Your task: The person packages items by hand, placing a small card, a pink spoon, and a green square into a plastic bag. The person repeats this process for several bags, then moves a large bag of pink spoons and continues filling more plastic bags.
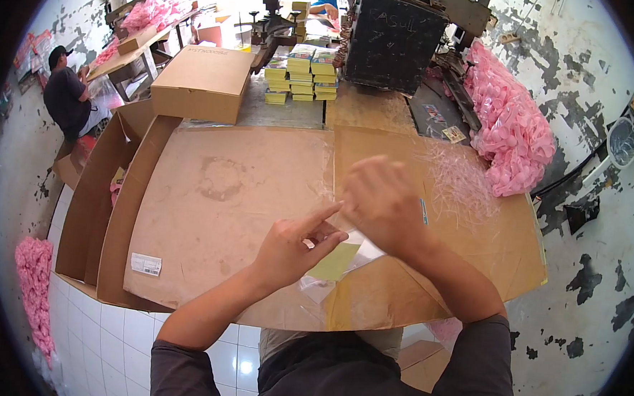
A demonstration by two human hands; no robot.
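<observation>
head | left hand (293, 248) holds bag (336, 265) | right hand (385, 205) blurred – grip unclear | cardboard (215, 221) edge near

Closed cardboard box (202, 83) at back left, yellow booklet stacks (302, 77) beside it, pink bag heap (513, 129) at right

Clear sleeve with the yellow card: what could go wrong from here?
The right hand is blurred over the clear sleeve, so the yellow card may crease or jam. The sleeve lies near the front edge of the cardboard sheet, under the left hand; it could slip off. Loose plastic strips to the right might get swept in.
</observation>
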